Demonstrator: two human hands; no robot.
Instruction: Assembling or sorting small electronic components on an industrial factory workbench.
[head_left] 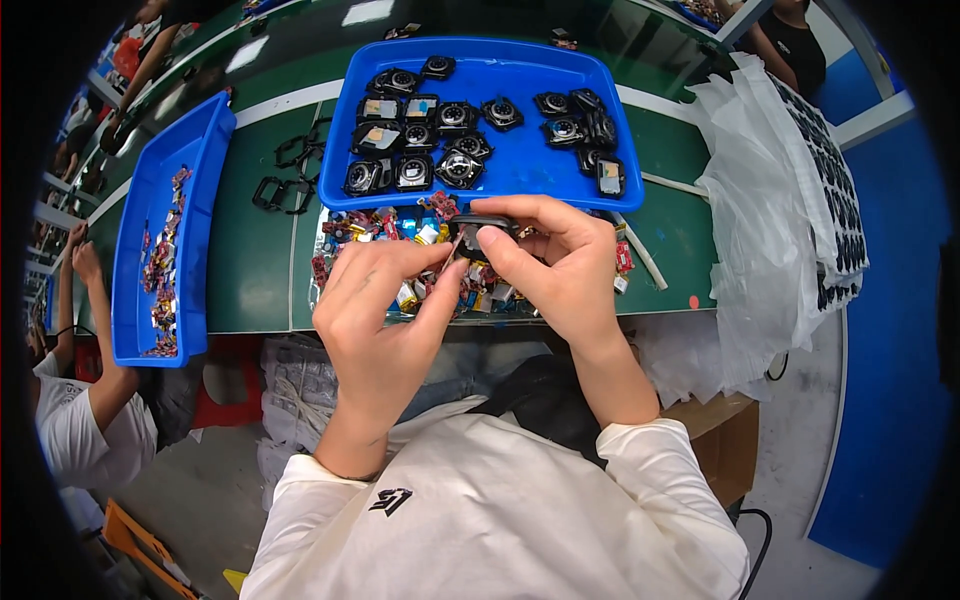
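Note:
My right hand [568, 262] grips a black smartwatch case [484, 222] between thumb and fingers, tilted so its inside is mostly hidden. At the case's left side, the thumb and forefinger of my left hand [380, 300] pinch a small thin piece; its kind is too small to make out. Both hands are above a heap of small red circuit boards with silver, yellow and blue parts [487, 298]. Just beyond the heap stands a blue tray [540, 80] with several black watch cases [456, 117], some showing round silver undersides.
Black empty frames [282, 193] lie on the green table [250, 285], left of the tray. A second blue tray [190, 190] farther left holds more circuit boards [165, 275]. White plastic sheeting [745, 190] and stacked sheets of black parts [825, 185] stand right. Co-workers' arms [97, 290] show left.

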